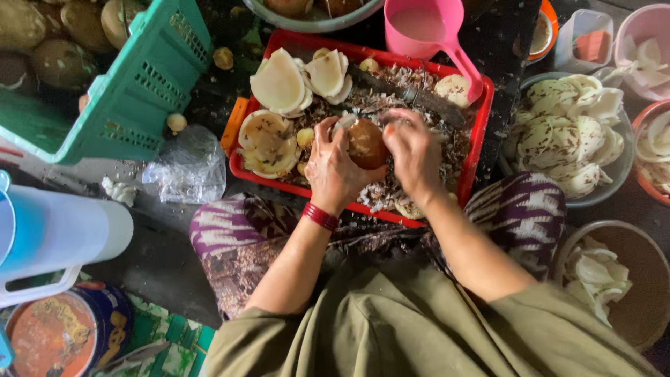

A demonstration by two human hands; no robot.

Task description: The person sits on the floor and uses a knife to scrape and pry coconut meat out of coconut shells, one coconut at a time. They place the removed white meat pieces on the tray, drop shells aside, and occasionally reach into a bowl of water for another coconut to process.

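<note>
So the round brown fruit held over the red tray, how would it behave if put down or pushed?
The brown fruit looks rounded, so it would probably roll. Both the left hand and right hand clasp it, hinting it is firm, perhaps slippery.

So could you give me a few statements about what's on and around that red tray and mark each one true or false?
1. Both hands, left hand and right hand, hold the brown round fruit over the red tray. True.
2. The scoop at the tray's far edge is blue. False: it is pink.
3. A red band sits on the left wrist. True.
4. The slotted crate is yellow. False: it is green.
5. The metal bowl holds pale peeled pieces. True.
</note>
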